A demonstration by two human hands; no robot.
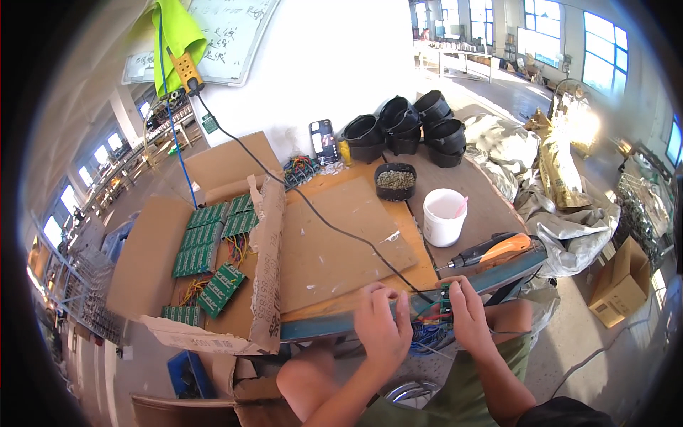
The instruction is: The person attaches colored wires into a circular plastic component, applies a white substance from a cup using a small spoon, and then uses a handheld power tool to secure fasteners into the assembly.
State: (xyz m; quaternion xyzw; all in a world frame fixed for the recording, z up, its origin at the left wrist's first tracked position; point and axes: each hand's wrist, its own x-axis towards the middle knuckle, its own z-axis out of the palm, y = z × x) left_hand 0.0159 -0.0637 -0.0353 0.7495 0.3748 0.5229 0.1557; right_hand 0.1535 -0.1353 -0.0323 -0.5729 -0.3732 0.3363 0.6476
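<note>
My right hand (470, 317) grips a small green circuit board (446, 299) at the table's front edge, thumb and fingers along its side. Thin red and green wires run from the board toward my left hand. My left hand (384, 326) is just left of it with fingers curled in, slightly blurred; what they pinch, if anything, is too small to make out. Under the hands hangs a bundle of blue wires (429, 340). To the left, an open cardboard box (267, 285) holds several green circuit-board panels (199, 245) with red and yellow wires.
On the table lie a brown board (334, 249), an orange-handled heat tool (506, 247), a white tub (444, 222), a black cup of small pieces (395, 186), stacked black cups (400, 117) and a phone (324, 141). A black cable (313, 206) crosses above the table.
</note>
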